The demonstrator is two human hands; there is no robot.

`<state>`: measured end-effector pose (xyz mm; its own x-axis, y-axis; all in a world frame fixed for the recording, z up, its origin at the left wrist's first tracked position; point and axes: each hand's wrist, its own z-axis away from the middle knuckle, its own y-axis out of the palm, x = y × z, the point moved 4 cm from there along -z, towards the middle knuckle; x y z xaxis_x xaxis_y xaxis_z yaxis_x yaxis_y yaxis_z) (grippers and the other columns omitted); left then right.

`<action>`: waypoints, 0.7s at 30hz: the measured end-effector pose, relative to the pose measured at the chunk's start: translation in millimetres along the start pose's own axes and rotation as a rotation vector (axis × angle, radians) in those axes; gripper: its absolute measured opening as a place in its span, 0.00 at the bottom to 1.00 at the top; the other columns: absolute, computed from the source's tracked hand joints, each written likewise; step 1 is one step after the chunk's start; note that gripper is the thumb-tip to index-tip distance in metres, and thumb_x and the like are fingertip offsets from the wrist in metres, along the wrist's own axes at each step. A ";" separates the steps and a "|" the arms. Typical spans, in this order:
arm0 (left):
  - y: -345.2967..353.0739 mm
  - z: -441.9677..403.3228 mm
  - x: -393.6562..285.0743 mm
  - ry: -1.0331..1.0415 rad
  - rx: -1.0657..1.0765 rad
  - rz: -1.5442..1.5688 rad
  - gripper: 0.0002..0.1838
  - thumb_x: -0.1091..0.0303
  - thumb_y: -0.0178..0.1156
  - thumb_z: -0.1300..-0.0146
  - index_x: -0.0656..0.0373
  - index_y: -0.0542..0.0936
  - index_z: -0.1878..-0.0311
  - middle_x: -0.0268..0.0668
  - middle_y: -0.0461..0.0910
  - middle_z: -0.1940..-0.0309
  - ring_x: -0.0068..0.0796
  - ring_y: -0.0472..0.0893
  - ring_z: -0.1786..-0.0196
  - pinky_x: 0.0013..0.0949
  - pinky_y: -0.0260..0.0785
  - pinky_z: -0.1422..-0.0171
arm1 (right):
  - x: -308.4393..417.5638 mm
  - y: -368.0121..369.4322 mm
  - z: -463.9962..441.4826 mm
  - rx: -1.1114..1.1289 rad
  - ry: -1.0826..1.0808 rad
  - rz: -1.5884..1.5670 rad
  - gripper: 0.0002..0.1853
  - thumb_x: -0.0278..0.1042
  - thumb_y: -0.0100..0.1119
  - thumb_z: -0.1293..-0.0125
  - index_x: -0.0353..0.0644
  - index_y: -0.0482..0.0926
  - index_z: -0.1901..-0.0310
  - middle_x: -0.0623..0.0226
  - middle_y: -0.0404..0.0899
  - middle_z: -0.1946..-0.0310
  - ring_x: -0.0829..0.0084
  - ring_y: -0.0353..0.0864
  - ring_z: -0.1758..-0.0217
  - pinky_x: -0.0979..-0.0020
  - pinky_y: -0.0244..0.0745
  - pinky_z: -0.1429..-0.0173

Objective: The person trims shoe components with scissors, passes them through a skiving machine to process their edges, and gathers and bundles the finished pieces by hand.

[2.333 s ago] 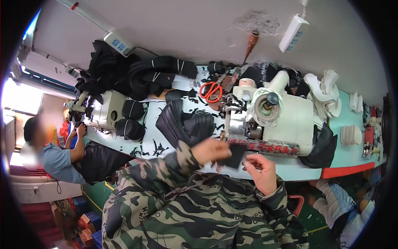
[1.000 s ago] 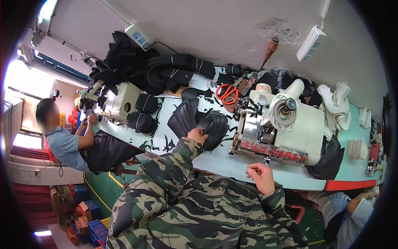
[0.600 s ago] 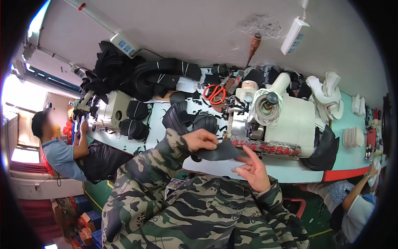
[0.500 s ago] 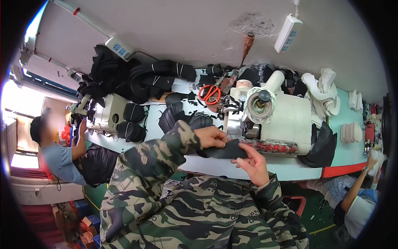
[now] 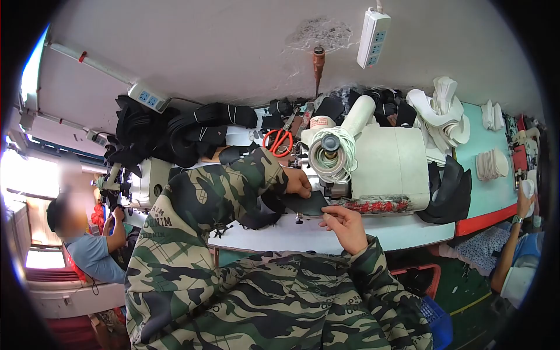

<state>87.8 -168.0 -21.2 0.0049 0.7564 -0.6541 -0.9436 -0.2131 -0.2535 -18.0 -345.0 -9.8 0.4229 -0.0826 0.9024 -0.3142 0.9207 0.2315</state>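
A flat black piece of material (image 5: 305, 204) lies at the front of a cream sewing machine (image 5: 388, 166), close to its working end. My left hand (image 5: 297, 182) has its fingers curled at the upper left edge of the piece, closed on it. With thumb and forefinger, my right hand (image 5: 347, 226) pinches the right corner. More dark material (image 5: 262, 217) hangs under my left forearm, partly hidden by the camouflage sleeve. A cone of pale thread (image 5: 332, 153) stands on top of the machine.
Red-handled scissors (image 5: 278, 143) lie behind the machine's left end. Bundled black pieces (image 5: 175, 128) fill the back left. Stacked white pieces (image 5: 440, 116) and black pieces (image 5: 449, 195) sit to the right. Co-workers (image 5: 96, 239) are at both sides. A screwdriver (image 5: 318, 67) is against the wall.
The view has shifted, so wall and machine appear further left. My left forearm now covers the black pieces on the table. Both hands keep hold of the black piece, which lies flatter.
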 end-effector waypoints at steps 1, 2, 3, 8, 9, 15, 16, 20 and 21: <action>1.8 -13.1 20.0 0.039 -0.028 0.114 0.13 0.60 0.58 0.42 0.60 0.82 0.62 0.33 0.80 0.74 0.23 0.78 0.69 0.28 0.69 0.60 | -0.1 1.2 -0.7 -0.002 0.002 -0.004 0.13 0.27 0.53 0.36 0.31 0.75 0.52 0.64 0.79 0.63 0.74 0.81 0.63 0.77 0.73 0.62; 1.2 -31.8 42.1 0.153 -0.165 0.038 0.12 0.63 0.58 0.43 0.61 0.81 0.60 0.36 0.81 0.72 0.30 0.79 0.67 0.31 0.70 0.58 | 0.9 3.9 -1.8 -0.004 -0.001 -0.031 0.13 0.27 0.55 0.37 0.31 0.75 0.53 0.63 0.79 0.64 0.75 0.82 0.63 0.77 0.74 0.61; 0.5 -30.6 40.7 0.110 -0.178 0.027 0.13 0.63 0.58 0.43 0.61 0.80 0.60 0.37 0.81 0.71 0.30 0.79 0.67 0.31 0.70 0.58 | 2.0 5.3 -2.5 -0.005 -0.004 -0.056 0.14 0.28 0.56 0.38 0.30 0.75 0.53 0.63 0.80 0.65 0.75 0.82 0.63 0.77 0.74 0.61; -4.3 -32.0 24.0 0.073 -0.245 -0.089 0.13 0.64 0.58 0.43 0.61 0.80 0.59 0.38 0.80 0.69 0.31 0.79 0.65 0.32 0.69 0.56 | -0.7 4.4 0.7 -0.018 0.012 -0.031 0.15 0.27 0.55 0.38 0.30 0.74 0.51 0.61 0.80 0.62 0.75 0.81 0.63 0.77 0.74 0.60; -4.2 -32.0 22.7 0.069 -0.255 -0.105 0.13 0.64 0.58 0.44 0.61 0.80 0.58 0.38 0.80 0.69 0.32 0.79 0.65 0.32 0.69 0.55 | -1.0 5.3 0.8 0.003 -0.005 0.007 0.15 0.26 0.54 0.37 0.30 0.73 0.50 0.60 0.80 0.59 0.74 0.81 0.61 0.77 0.73 0.60; -12.9 -29.1 20.8 0.030 -0.308 -0.186 0.14 0.64 0.59 0.44 0.60 0.79 0.57 0.39 0.79 0.67 0.33 0.78 0.62 0.33 0.68 0.53 | 5.2 8.0 -0.4 0.007 0.001 -0.023 0.17 0.26 0.54 0.38 0.31 0.71 0.48 0.58 0.79 0.57 0.74 0.80 0.61 0.77 0.72 0.59; -13.8 -28.8 20.7 0.028 -0.318 -0.195 0.14 0.64 0.59 0.44 0.60 0.79 0.57 0.39 0.79 0.66 0.33 0.78 0.62 0.34 0.68 0.53 | 6.4 8.1 -0.6 0.007 0.000 -0.024 0.17 0.26 0.54 0.38 0.31 0.71 0.48 0.58 0.79 0.57 0.74 0.80 0.61 0.77 0.72 0.59; -18.2 -28.7 20.3 0.017 -0.354 -0.235 0.14 0.64 0.59 0.45 0.60 0.78 0.56 0.40 0.79 0.65 0.34 0.77 0.60 0.35 0.67 0.51 | 10.3 7.1 1.5 -0.007 -0.008 -0.045 0.16 0.25 0.55 0.39 0.30 0.72 0.50 0.58 0.79 0.60 0.75 0.80 0.62 0.77 0.74 0.59; -19.5 -28.0 20.9 0.016 -0.364 -0.245 0.15 0.64 0.59 0.45 0.60 0.78 0.55 0.40 0.79 0.64 0.35 0.77 0.60 0.35 0.67 0.51 | 12.2 6.7 3.0 -0.024 -0.039 -0.065 0.15 0.24 0.56 0.39 0.29 0.73 0.51 0.59 0.80 0.64 0.76 0.81 0.64 0.78 0.75 0.60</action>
<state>115.6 -165.4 -49.9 0.2221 0.8026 -0.5537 -0.7356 -0.2348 -0.6354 -17.5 -341.0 3.8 0.4079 -0.1573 0.8994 -0.2660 0.9218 0.2819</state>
